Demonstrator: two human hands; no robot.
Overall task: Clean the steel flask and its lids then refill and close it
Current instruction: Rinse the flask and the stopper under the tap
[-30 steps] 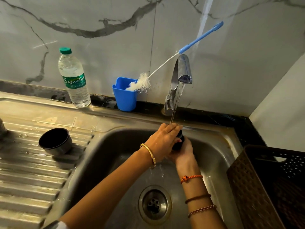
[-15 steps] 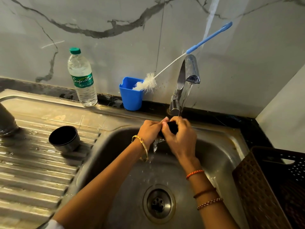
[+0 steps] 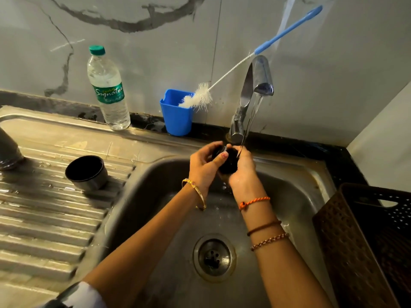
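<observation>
While both hands grip black lid (image 3: 229, 162) | mostly hidden | flask (image 3: 9, 150) cropped

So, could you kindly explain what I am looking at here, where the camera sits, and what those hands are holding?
There is no machine here: a person wears a camera on the head, looking down at their own two hands over a steel sink. The left hand and the right hand together grip a small black lid under water running from the tap. On the ribbed draining board to the left stands a dark cup-shaped lid, open side up. Behind it are a water bottle and a blue cup holding a bottle brush. A brown basket sits at the right.
</observation>
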